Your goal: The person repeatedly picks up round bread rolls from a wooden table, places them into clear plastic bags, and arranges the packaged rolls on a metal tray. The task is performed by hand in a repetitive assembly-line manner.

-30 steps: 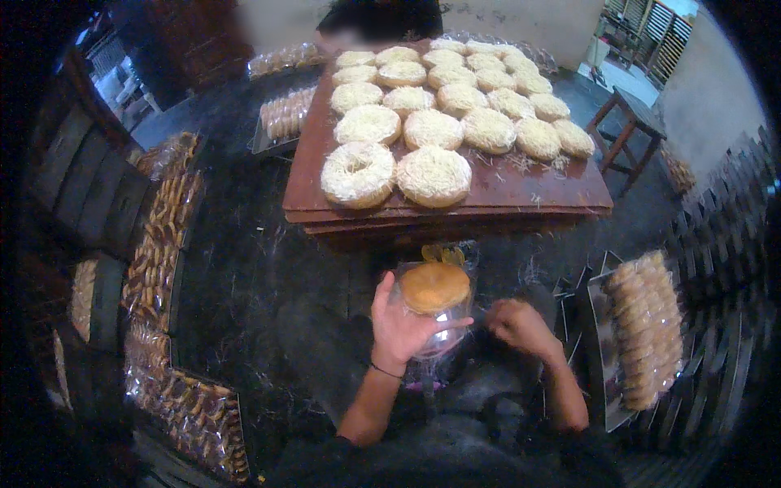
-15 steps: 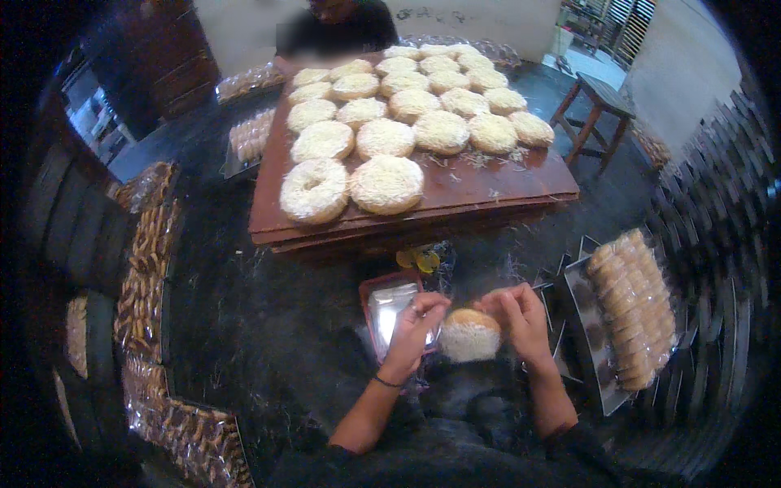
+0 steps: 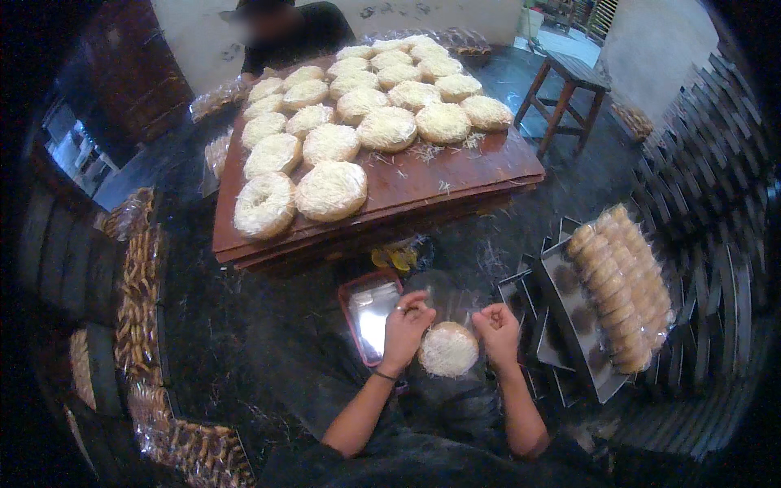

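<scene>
A round bun [image 3: 449, 350] topped with pale grated shreds hangs between my hands, its topped face turned up toward me. It appears to sit inside a clear plastic bag [image 3: 455, 302], whose thin film shows above and around it. My left hand [image 3: 405, 332] pinches the bag's upper left side, fingers curled. My right hand [image 3: 497, 332] pinches the opposite upper corner between thumb and fingertips. Just left of my left hand lies a red-rimmed tray [image 3: 346, 302] holding a stack of shiny clear sheets or bags [image 3: 377, 317].
Ahead stands a brown board [image 3: 455, 172] carrying several topped buns [image 3: 331, 190], with loose shreds on it. A person [image 3: 297, 37] sits beyond. To my right are metal trays [image 3: 573, 313] and wrapped rolls [image 3: 622, 285]; a wooden stool [image 3: 565, 93] stands farther back. Packed pastries [image 3: 138, 297] line the left.
The bun has tipped so its topped face shows more fully, and the bag film above it is now visible. My hands remain on either side. The whole view has shifted.
</scene>
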{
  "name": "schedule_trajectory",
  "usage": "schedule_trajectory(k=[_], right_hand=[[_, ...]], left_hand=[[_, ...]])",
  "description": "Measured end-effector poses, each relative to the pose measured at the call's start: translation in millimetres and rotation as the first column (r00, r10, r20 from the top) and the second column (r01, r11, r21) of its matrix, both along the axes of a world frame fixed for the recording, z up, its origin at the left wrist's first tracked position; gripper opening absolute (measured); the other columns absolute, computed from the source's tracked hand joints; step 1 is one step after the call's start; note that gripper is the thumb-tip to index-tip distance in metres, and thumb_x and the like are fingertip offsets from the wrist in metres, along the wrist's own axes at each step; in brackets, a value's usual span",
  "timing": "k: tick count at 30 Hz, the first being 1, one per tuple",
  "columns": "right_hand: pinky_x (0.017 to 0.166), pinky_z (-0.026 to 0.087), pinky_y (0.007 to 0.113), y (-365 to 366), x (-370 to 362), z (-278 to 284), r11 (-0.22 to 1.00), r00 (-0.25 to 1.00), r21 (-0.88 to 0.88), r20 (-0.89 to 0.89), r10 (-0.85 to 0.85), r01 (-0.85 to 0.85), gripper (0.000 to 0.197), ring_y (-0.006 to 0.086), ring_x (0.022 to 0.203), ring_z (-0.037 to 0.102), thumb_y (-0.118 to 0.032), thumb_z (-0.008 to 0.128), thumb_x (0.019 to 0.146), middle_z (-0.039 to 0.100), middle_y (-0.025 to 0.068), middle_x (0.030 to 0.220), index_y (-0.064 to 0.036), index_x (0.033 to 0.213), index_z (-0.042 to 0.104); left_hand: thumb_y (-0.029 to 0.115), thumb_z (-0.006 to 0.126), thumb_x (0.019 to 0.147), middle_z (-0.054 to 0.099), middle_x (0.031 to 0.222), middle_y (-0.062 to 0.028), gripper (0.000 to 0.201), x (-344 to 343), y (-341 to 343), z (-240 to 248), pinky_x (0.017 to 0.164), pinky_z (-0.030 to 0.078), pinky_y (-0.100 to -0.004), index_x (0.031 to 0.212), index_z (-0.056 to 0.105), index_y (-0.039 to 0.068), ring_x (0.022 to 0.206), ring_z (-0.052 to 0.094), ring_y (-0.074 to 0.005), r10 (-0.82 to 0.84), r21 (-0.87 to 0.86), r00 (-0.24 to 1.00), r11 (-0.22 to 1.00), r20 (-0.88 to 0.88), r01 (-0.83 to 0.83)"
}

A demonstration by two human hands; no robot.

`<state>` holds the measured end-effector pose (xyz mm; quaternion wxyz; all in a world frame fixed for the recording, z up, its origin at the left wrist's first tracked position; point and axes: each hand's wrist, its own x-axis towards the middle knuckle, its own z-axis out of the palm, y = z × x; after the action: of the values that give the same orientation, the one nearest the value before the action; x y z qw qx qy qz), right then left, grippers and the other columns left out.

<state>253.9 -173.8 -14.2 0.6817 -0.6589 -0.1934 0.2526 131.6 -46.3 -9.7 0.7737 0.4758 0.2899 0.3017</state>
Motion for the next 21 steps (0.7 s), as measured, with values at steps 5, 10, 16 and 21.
schedule_trajectory(k=[5,10,16,21], right_hand=[[0.067,0.043,0.025,-5,13,16,0.934,0.954,-0.232,0.062,0.293,-0.271,0.018,0.0105,0.072,0.052,-0.015,0.062,0.083,0.055,0.0008,0.076,-0.001,0.094,0.067],[0.066,0.036,0.024,-11,16,54,0.981,0.917,-0.152,0.362,0.168,-0.119,0.017,0.0137,0.074,0.043,-0.02,0.065,0.081,0.041,0.0015,0.076,-0.0052,0.087,0.07],[0.073,0.036,0.034,-10,-26,2,0.927,0.635,-0.185,0.769,-0.071,0.327,0.018,0.0233,0.082,0.042,-0.015,0.062,0.079,0.047,0.0067,0.082,-0.0016,0.067,0.061],[0.073,0.036,0.035,-12,-35,-37,0.924,0.773,-0.217,0.624,-0.117,0.315,0.017,0.0237,0.081,0.043,-0.013,0.056,0.084,0.048,0.0093,0.082,0.0013,0.075,0.054]], left_hand=[[0.001,0.062,0.08,0.054,0.107,-0.0054,0.019,-11,6,-3,0.077,0.046,-0.0243,0.099,0.059,0.0,0.088,0.055,-0.011,-0.025,0.074,0.997,0.997,-0.07,0.03],[0.005,0.066,0.078,0.053,0.099,-0.0051,0.01,-18,6,28,0.08,0.041,-0.0256,0.073,0.059,0.001,0.09,0.051,-0.0135,0.059,0.08,0.99,0.996,-0.127,-0.049],[0.01,0.066,0.08,0.045,0.066,0.0013,0.018,-20,-20,-31,0.068,0.038,-0.0242,0.078,0.05,0.003,0.074,0.045,-0.0094,0.392,0.527,0.892,0.819,-0.226,-0.227],[0.012,0.063,0.084,0.041,0.067,0.0036,0.024,-12,-31,-47,0.056,0.032,-0.0209,0.069,0.044,0.006,0.061,0.035,-0.0064,0.415,0.172,0.877,0.908,-0.241,-0.382]])
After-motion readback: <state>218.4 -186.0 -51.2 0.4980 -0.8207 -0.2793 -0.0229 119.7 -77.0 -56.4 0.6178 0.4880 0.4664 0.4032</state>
